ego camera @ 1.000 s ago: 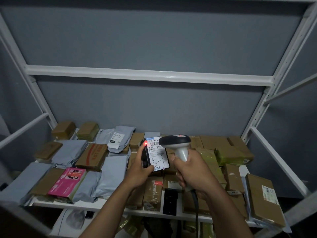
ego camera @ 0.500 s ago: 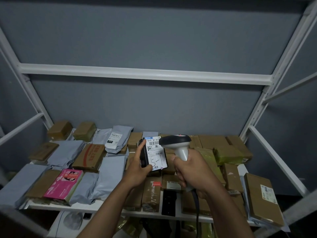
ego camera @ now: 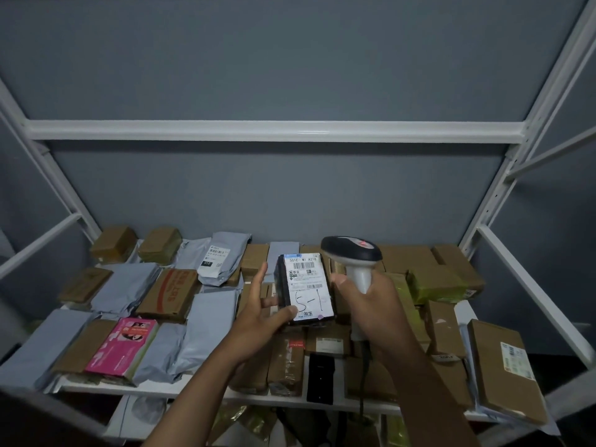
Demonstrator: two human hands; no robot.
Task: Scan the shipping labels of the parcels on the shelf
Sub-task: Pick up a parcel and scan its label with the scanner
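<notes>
A small black parcel (ego camera: 283, 285) with a white shipping label (ego camera: 308, 285) marked "5-1" is held up above the middle of the shelf. My left hand (ego camera: 263, 309) pinches its lower left corner, thumb on the label, fingers spread behind its left side. My right hand (ego camera: 371, 304) grips the white handle of a barcode scanner (ego camera: 351, 253), whose dark head sits just right of the parcel's top. No red light shows on the label.
The white shelf (ego camera: 154, 387) is covered with brown boxes, grey mailers (ego camera: 209, 321) and a pink box (ego camera: 124, 343). A labelled grey mailer (ego camera: 222, 258) lies at the back. A labelled carton (ego camera: 506, 366) overhangs the right front. White uprights and rails frame both sides.
The red scan dot on the label's left edge has gone out. The parcel has tilted so its label faces me more squarely, and my left fingers have loosened and spread.
</notes>
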